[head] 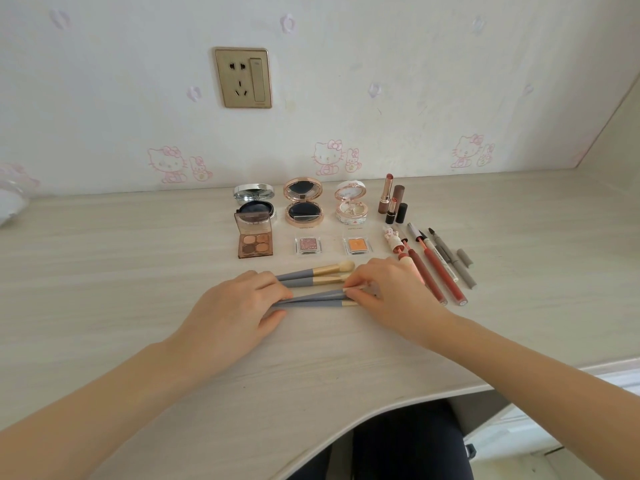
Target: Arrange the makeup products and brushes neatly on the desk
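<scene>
Straightening the four brushes [311, 271] is the step in hand, I judge. They lie side by side near the middle of the tabletop [138, 271], just in front of the rows of makeup. The two far ones sit parallel, while the two near ones run together at their handle ends and are not yet in line.

The left hand [235, 303] lies over the handle ends. Whether it grips them or only presses them down, I cannot tell. The right hand [391, 289] covers the bristle ends, and its fingers [360, 291] are narrowed to a pinch on the gold collar of one near brush.

The handles look round, so a sideways nudge could roll a brush or knock the far pair crooked. Pressing on the bristles might splay them. The right hand also sits just beside, perhaps touching, the near ends of the lip pencils [436, 271]. Swinging that wrist outward could spoil their row. A push away from the body could carry the brushes into the small eyeshadow pots [307, 244].
</scene>
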Action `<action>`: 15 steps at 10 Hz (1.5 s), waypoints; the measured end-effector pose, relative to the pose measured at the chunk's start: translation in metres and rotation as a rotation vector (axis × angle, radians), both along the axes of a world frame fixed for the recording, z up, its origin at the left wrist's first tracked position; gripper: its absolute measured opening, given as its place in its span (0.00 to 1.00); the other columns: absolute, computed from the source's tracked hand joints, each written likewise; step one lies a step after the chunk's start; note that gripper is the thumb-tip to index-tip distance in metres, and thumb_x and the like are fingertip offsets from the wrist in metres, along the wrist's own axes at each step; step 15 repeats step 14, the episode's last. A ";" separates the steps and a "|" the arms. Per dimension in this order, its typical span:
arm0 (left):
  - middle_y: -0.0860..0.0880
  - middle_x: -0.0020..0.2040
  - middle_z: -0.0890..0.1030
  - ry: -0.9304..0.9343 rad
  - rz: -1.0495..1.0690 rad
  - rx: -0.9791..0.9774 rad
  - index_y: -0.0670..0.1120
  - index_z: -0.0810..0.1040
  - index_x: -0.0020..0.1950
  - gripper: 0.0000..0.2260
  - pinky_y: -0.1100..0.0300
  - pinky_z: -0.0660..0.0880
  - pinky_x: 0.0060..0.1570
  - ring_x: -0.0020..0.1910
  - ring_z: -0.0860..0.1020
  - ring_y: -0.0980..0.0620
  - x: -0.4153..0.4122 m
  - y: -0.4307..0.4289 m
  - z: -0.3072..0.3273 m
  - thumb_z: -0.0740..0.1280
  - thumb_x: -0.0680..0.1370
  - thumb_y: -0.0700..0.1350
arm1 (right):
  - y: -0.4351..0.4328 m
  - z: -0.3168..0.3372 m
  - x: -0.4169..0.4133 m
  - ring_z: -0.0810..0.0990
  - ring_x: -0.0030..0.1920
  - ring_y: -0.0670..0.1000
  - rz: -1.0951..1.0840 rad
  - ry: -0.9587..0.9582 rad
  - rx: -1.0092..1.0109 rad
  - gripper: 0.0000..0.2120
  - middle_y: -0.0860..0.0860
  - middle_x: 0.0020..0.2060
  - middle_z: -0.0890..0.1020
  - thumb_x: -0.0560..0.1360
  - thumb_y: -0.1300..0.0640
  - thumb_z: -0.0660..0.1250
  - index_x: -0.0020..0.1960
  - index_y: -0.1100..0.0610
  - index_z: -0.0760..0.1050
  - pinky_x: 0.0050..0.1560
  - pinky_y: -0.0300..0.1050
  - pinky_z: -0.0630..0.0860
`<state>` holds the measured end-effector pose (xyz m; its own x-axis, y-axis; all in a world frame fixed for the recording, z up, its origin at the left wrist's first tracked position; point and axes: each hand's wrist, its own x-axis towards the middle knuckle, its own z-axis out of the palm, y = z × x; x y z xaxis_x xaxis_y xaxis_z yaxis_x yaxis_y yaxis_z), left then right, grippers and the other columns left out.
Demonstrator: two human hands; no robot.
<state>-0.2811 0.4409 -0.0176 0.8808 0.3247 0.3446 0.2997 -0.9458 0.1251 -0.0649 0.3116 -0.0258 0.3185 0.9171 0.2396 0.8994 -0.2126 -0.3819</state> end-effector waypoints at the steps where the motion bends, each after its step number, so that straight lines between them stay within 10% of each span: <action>1: 0.55 0.48 0.79 0.004 -0.034 0.047 0.50 0.82 0.52 0.09 0.59 0.76 0.38 0.47 0.78 0.52 0.000 -0.002 0.001 0.72 0.73 0.44 | 0.000 0.000 0.000 0.75 0.48 0.48 -0.008 -0.027 -0.003 0.06 0.44 0.44 0.80 0.76 0.47 0.65 0.48 0.44 0.80 0.54 0.48 0.64; 7: 0.52 0.47 0.81 -0.076 -0.085 0.087 0.46 0.83 0.50 0.07 0.55 0.78 0.44 0.48 0.79 0.49 -0.002 0.004 -0.008 0.72 0.73 0.40 | -0.013 0.001 -0.011 0.77 0.51 0.53 0.149 -0.158 0.062 0.07 0.49 0.49 0.81 0.75 0.60 0.69 0.52 0.54 0.82 0.52 0.33 0.62; 12: 0.56 0.49 0.78 -0.098 0.027 0.073 0.49 0.82 0.50 0.08 0.65 0.73 0.47 0.51 0.75 0.56 -0.010 0.005 -0.014 0.72 0.72 0.41 | -0.026 0.002 -0.011 0.79 0.55 0.52 0.127 -0.139 0.162 0.11 0.50 0.55 0.81 0.74 0.63 0.70 0.55 0.56 0.81 0.52 0.51 0.78; 15: 0.55 0.52 0.80 -0.149 0.079 0.041 0.48 0.82 0.52 0.10 0.60 0.76 0.52 0.56 0.74 0.55 -0.014 -0.010 -0.015 0.72 0.72 0.39 | -0.059 0.005 0.002 0.77 0.62 0.52 0.015 -0.157 0.242 0.13 0.48 0.62 0.78 0.74 0.61 0.69 0.58 0.54 0.79 0.55 0.41 0.74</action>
